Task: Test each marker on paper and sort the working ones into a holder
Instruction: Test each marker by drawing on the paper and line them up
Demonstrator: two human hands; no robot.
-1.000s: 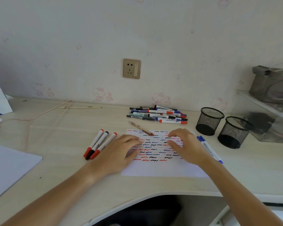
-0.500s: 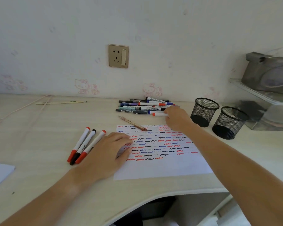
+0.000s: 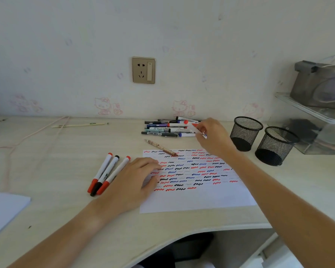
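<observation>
Marker (image 3: 198, 130) in my right hand (image 3: 214, 137) is white with a red cap; my fingers are curled around it and pinch it just above the right end of the pile of markers (image 3: 170, 128), which lies near the back edge of the desk (image 3: 56, 200). The pile mixes red, blue and black caps. My left hand (image 3: 132, 182) lies flat with relaxed fingers on the left edge of the paper (image 3: 197, 200), which is covered with red, black and blue wavy lines. Three markers (image 3: 107, 174) lie side by side just left of this hand. A pencil (image 3: 161, 147) rests across the paper's back edge. Two black mesh holders (image 3: 246, 133) stand to the right, near each other, with bare desk between them and the paper.
</observation>
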